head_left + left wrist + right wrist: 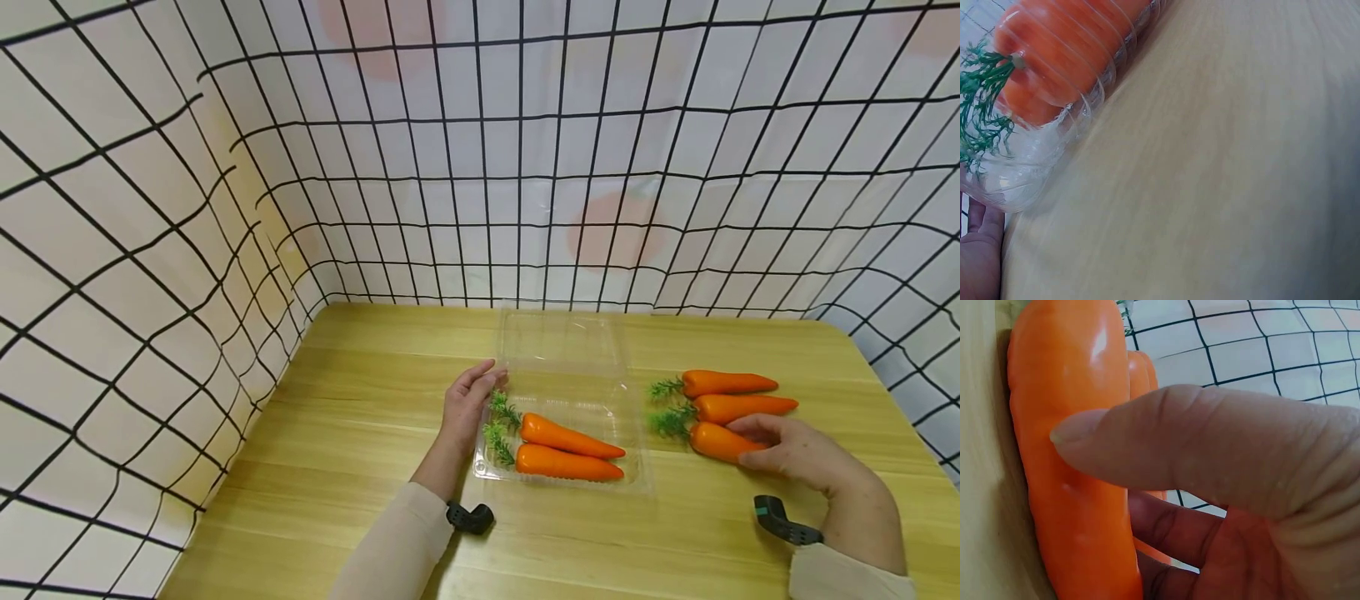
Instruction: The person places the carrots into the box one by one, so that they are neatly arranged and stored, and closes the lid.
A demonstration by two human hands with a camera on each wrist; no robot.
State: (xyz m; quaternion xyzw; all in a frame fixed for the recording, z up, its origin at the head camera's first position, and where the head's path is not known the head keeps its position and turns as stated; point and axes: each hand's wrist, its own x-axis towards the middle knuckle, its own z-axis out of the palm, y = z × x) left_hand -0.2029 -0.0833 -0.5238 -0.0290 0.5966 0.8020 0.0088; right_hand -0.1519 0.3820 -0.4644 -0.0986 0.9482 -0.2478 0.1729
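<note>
Two orange carrots (pixel 572 462) with green tops lie side by side in a clear plastic box (pixel 637 471), its lid (pixel 562 337) folded back behind it. The left hand (pixel 461 408) rests against the box's left side with fingers nearly straight; in the left wrist view the hand (pixel 982 256) shows at the box's corner. Three more carrots lie on the table to the right. The right hand (pixel 813 458) has thumb and fingers round the nearest one (pixel 716 442). In the right wrist view the thumb (pixel 1166 437) lies across that carrot (pixel 1072 394), fingers on its far side.
The middle carrot (pixel 742 407) and rear carrot (pixel 727 382) lie just behind the held one. A light wooden table (pixel 337 433) carries everything. White walls with a black wire grid (pixel 480 150) stand behind it and at both sides.
</note>
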